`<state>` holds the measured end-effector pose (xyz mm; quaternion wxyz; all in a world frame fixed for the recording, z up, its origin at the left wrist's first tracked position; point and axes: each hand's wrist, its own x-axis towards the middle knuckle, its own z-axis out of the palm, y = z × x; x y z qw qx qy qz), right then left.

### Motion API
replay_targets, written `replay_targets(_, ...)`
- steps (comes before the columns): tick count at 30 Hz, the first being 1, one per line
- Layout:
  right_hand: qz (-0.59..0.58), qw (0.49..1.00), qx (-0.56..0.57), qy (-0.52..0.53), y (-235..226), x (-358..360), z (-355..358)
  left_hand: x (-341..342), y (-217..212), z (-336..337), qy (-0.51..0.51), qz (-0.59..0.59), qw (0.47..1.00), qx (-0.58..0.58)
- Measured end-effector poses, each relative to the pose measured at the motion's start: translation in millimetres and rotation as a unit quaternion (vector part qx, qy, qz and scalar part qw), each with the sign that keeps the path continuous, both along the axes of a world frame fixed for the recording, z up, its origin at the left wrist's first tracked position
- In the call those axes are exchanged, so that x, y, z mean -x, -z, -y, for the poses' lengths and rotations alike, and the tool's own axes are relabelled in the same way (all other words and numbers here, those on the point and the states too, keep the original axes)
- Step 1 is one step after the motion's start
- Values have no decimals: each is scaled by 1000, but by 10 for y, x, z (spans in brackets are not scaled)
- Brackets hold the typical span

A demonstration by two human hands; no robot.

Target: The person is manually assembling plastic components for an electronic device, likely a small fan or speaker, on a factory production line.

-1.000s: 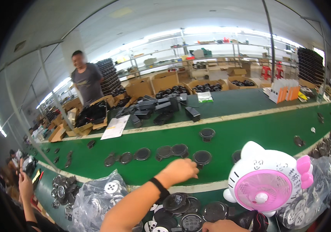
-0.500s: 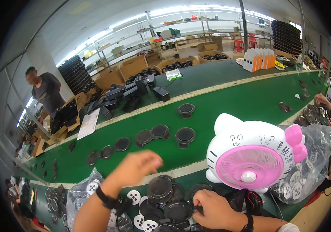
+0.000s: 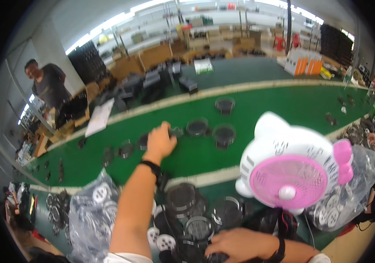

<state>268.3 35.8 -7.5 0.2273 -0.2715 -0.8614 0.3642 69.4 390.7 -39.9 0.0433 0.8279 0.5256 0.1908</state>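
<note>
My left hand (image 3: 161, 142) reaches over the green belt, its fingers closed at the edge of a round black part (image 3: 177, 132). Another dark disc (image 3: 143, 141) shows partly beside that hand. Low in front of me, my right hand (image 3: 238, 244) is curled over a dark round part (image 3: 217, 257), most of which is hidden. Around it lies a pile of black round parts (image 3: 181, 199). White discs with holes (image 3: 166, 242) lie at the pile's left side. Motion blur softens the finer detail.
A white and pink cat-shaped fan (image 3: 286, 168) stands at the right. Plastic bags of white discs (image 3: 92, 219) flank the work area. More round parts (image 3: 224, 135) lie on the green belt (image 3: 266, 101). Black boxes (image 3: 152, 79) stand beyond; a person (image 3: 49, 85) is at far left.
My left hand has moved forward from above the belt's near edge to a round part on the belt. My right hand has moved slightly nearer. The view has shifted.
</note>
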Motion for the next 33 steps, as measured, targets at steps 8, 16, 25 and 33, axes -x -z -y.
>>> replay_targets(8,71,966,65,240,-57,30,-35,313,-1086,1077,151,131,897,395)
replay_targets(16,75,926,94,358,-99,75,-24,402,-1327,2205,197,13,936,291)
replay_targets(25,62,987,67,131,-173,82,-2,588,-2137,3907,460,33,887,-23)
replay_targets(33,49,978,69,190,-112,39,20,244,-2113,4020,451,148,850,-228)
